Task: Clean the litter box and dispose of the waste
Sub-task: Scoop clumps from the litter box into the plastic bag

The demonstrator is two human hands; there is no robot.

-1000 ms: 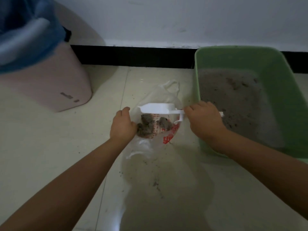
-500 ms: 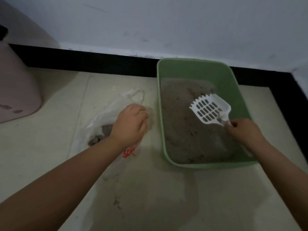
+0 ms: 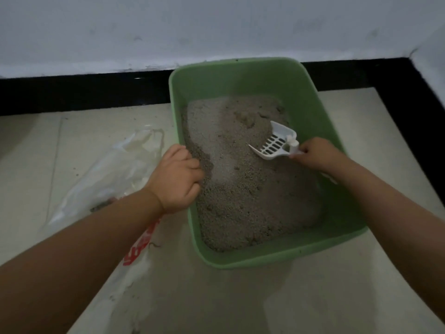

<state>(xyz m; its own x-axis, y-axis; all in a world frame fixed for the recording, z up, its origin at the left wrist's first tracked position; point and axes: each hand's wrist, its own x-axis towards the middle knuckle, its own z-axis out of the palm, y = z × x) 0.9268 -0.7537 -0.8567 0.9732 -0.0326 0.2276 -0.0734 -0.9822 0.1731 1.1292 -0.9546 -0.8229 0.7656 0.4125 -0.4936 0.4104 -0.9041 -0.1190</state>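
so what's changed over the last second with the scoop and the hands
The right hand carried the white scoop from over the plastic bag into the green litter box, down onto the litter. The left hand let go of the bag and now grips the box's left rim. The right hand's hold on the scoop is unchanged.

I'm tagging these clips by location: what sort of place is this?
Probably a corner of a home, indoors: a pale tiled floor meets a white wall with a black skirting strip, and a green plastic litter box sits beside a thin white plastic bag.
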